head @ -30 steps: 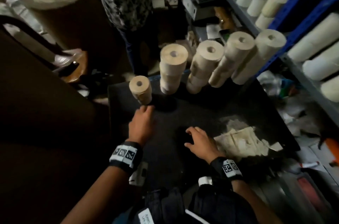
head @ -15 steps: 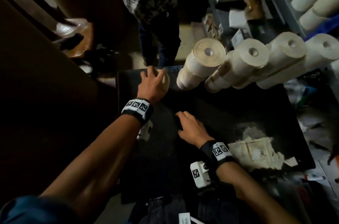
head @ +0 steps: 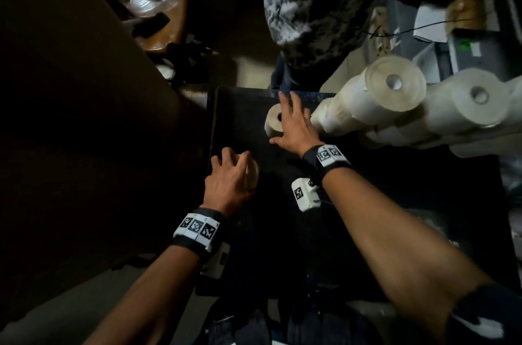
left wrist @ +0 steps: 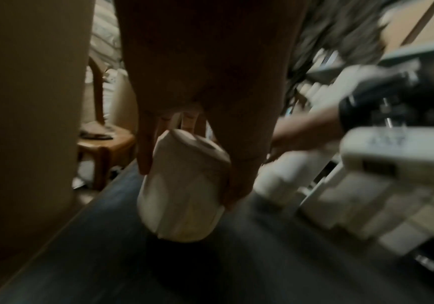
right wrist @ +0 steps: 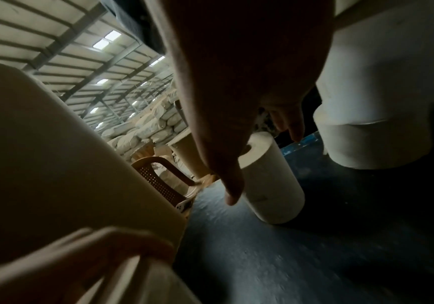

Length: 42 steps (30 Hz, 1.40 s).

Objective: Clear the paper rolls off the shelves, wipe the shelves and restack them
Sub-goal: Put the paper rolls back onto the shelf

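Head view is showing the left hand [head: 228,180] grasping a small roll [left wrist: 184,185] near the table's [head: 395,203] left edge. The right hand [head: 296,127], fingers spread, is reaching over another roll [head: 275,123] at the far edge. Bumping the leaning stacks [head: 395,101] could be toppling them.

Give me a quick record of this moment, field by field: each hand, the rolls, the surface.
left hand: left hand grips a small paper roll from above, fingers curled round its sides
right hand: right hand open, fingers spread over a second small roll, not gripping it
second small roll: stands upright on the dark tabletop
stacks: tall stacks of rolls stand to the right of the right hand
bystander: a person in patterned clothing stands beyond the table
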Each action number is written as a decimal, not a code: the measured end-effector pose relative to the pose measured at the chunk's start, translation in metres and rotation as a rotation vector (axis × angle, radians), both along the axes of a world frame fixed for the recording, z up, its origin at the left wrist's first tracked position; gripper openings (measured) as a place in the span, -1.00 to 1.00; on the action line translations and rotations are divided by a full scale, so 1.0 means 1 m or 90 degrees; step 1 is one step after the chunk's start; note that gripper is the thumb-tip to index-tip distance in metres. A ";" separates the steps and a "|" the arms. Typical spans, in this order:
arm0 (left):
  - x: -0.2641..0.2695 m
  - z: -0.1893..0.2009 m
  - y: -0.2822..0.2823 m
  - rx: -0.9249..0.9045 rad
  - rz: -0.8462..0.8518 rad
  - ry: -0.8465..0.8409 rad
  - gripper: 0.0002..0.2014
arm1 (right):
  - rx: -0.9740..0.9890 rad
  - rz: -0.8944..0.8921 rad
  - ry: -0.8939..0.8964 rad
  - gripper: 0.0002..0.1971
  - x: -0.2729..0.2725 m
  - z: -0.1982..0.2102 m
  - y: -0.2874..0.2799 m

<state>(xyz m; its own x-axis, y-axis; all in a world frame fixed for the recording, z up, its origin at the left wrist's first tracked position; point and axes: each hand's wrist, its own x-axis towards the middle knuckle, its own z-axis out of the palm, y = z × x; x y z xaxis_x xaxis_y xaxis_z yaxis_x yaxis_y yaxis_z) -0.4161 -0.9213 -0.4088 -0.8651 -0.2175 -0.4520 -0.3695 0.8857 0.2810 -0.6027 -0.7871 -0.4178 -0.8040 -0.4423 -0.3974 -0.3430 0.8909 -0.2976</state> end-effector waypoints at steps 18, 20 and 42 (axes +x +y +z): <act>0.016 -0.065 0.011 -0.011 -0.052 -0.036 -0.09 | 0.082 0.013 0.036 -0.14 0.056 -0.016 0.016; 0.015 -0.059 0.010 0.012 -0.036 -0.026 -0.25 | 0.061 0.000 0.029 -0.18 0.073 -0.013 0.029; 0.130 0.110 0.369 0.074 -0.515 0.151 -0.19 | -0.016 -0.559 0.123 -0.19 0.411 0.127 0.432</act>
<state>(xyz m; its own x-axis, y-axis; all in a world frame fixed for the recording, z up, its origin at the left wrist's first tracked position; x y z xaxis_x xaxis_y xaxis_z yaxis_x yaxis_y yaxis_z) -0.2860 -0.5522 -0.2989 -0.8088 0.5451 -0.2207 0.4447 0.8124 0.3771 -0.1913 -0.3548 -0.2912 -0.9082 0.3569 -0.2184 0.4128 0.8499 -0.3276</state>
